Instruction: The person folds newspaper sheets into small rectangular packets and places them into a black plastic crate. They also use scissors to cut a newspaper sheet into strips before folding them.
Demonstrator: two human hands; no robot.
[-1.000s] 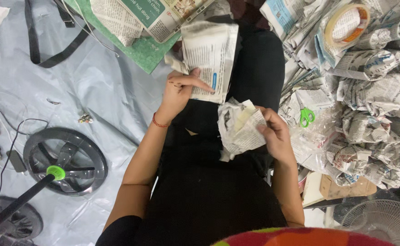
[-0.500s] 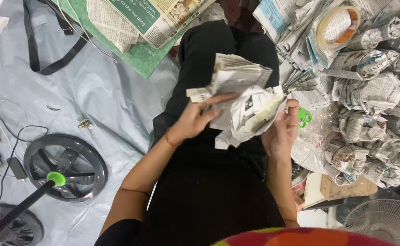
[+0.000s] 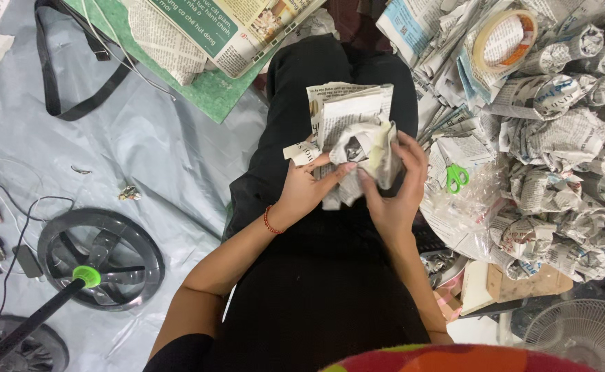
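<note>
Both hands' fingers (image 3: 344,169) curl closed around crumpled newspaper (image 3: 361,148)

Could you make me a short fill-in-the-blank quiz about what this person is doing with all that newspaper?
1. Both hands, left hand and right hand, grip a crumpled bundle of ____ over the lap.
2. The scissors beside the right hand have ____ handles.
3. The left wrist wears a thin ____ bracelet.
4. The tape roll lies at the picture's upper ____.

Missing words: newspaper; green; red; right
</note>
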